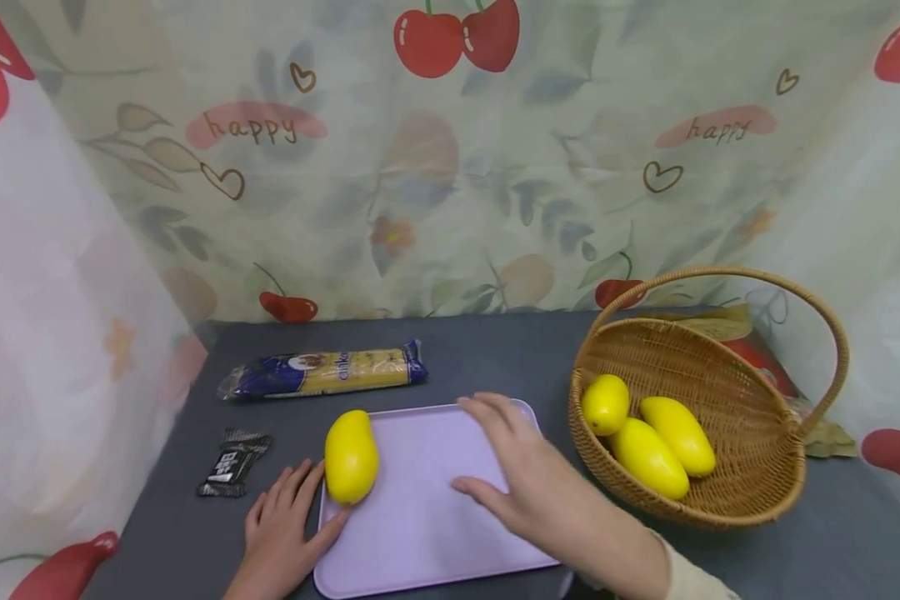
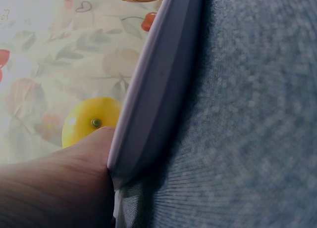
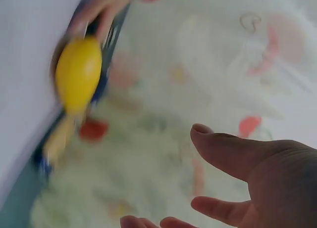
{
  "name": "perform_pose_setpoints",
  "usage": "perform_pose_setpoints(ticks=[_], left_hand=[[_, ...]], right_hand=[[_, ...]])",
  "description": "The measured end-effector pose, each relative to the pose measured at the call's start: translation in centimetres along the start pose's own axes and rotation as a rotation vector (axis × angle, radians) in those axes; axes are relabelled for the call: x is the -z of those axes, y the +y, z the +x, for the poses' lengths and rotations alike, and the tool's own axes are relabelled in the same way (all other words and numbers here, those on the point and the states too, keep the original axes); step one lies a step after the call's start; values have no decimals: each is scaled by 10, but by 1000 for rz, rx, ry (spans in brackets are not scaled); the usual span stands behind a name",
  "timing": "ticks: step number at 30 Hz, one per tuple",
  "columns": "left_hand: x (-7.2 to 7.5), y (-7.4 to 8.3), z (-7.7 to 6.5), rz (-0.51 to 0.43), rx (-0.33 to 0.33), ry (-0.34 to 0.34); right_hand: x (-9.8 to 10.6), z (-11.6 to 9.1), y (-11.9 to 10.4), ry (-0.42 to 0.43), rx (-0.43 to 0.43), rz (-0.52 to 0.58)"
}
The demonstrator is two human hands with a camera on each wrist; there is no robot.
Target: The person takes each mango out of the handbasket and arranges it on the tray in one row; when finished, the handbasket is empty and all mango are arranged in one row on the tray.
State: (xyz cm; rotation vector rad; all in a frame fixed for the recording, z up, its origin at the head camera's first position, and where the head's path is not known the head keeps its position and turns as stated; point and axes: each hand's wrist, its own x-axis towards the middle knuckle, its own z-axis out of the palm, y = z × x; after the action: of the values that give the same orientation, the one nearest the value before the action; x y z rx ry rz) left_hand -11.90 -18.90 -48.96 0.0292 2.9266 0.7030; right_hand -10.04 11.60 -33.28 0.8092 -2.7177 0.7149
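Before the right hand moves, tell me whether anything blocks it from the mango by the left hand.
Nothing visible does: in the head view, only the bare surface of the tray shows between the right hand and the mango. The left hand is on the mango's other side.

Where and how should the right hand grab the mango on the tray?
Probably across the middle of the mango, from above and right: it lies lengthwise away from the person, narrower across, with the left hand at its left and bare tray to its right.
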Motion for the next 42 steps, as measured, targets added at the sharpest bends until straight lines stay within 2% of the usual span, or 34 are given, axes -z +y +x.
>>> perform_pose_setpoints(ticks=[3, 5, 8, 13, 16, 19, 24, 31, 42], left_hand=[[1, 0, 0, 0, 1, -12], [1, -1, 0, 2, 0, -19], [0, -1, 1, 5, -1, -30], [-2, -3, 2, 5, -2, -44], [0, -5, 1, 4, -3, -45], [1, -4, 2, 3, -4, -47], [0, -2, 2, -3, -7, -49], [-1, -2, 2, -8, -5, -52], [0, -2, 2, -14, 9, -53]], right_hand=[[38, -16, 20, 67, -20, -98], [59, -24, 37, 60, -47, -146], [86, -31, 67, -64, -124, -187], [114, -35, 125, -386, -287, -210], [119, -32, 156, -536, -379, -186], [120, -30, 177, -652, -466, -155], [115, -30, 201, -761, -547, -124], [107, -36, 222, -810, -611, 2], [98, -40, 238, -781, -541, -30]])
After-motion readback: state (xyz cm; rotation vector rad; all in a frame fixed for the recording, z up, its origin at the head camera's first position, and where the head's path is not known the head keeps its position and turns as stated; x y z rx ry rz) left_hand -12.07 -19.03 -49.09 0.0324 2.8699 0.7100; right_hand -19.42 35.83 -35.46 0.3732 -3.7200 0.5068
